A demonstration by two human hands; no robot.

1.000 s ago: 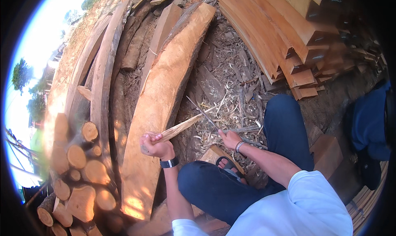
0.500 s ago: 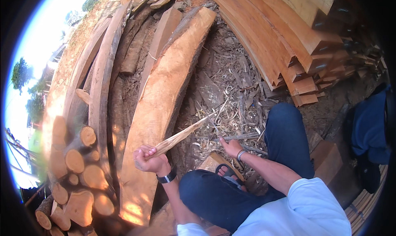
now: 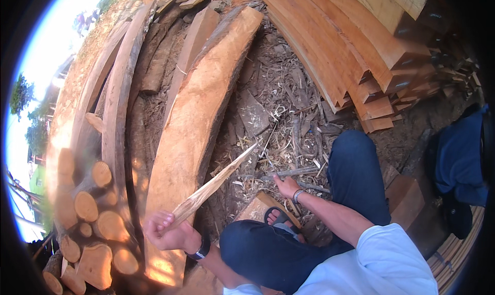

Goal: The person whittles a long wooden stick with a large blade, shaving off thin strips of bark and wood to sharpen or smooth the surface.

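My left hand is closed around the thick end of a pale split wood stick. The stick slants up and to the right, tapering to a thin point over the shavings. Lower in the middle, my right hand is closed on what looks like a knife, its thin blade pointing up and left. Fingers hide the handle. The blade and the stick are apart. Behind the stick lies a long, broad plank with a bark edge.
Cut logs are piled at the lower left beside long beams. Stacked squared timbers fill the upper right. Wood shavings cover the ground. My sandalled foot rests near a wood block. Dark blue cloth shows at the right.
My left hand has drawn the stick back, down and to the left. The stick's tip has come away from the blade, and a thin curl at the tip no longer shows. My right hand has barely moved.
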